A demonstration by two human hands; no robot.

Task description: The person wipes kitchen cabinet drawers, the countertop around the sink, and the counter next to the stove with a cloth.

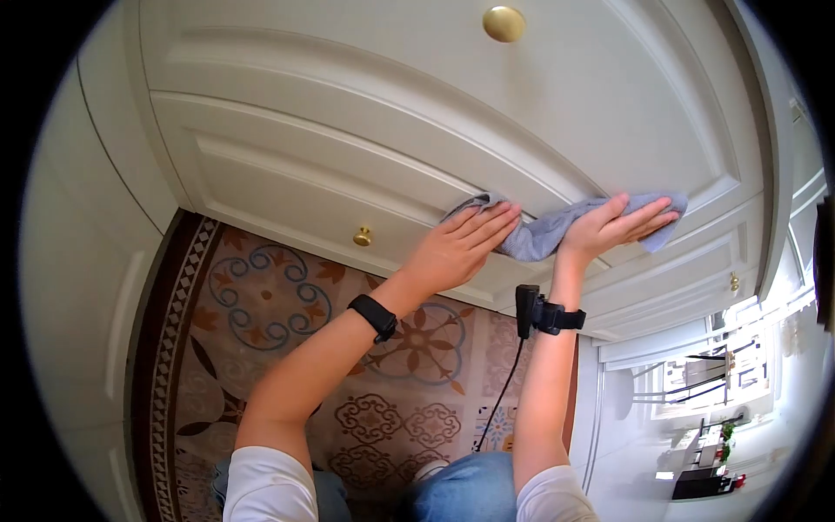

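The cloth (544,237) lies against the cabinet, near the seam between the upper front (348,52) and the lower front (287,178). It looks light, soft and limp, unlikely to break but apt to bunch, as its creased middle suggests. A flat palm near each end seems the best hold.

The left hand (461,252) rests on the cloth's nine o'clock end, fingers straight and close together. The right hand (609,226) lies at the three o'clock end, fingers extended and thumb apart. Neither is curled into a fist round the cloth (the left thumb is hidden).

From the cloth, raised moulding crosses the fronts, and its ridges could snag a fold. One knob (504,23) stands out near twelve o'clock, another (362,236) at nine. The upper front's flat panel gives the broadest smooth stretch, at twelve; the cabinet's side edge (767,165) bounds it toward two. At six, a cable (500,396) hangs from the right wrist's device (544,313), with tiled floor (396,418) toward seven.
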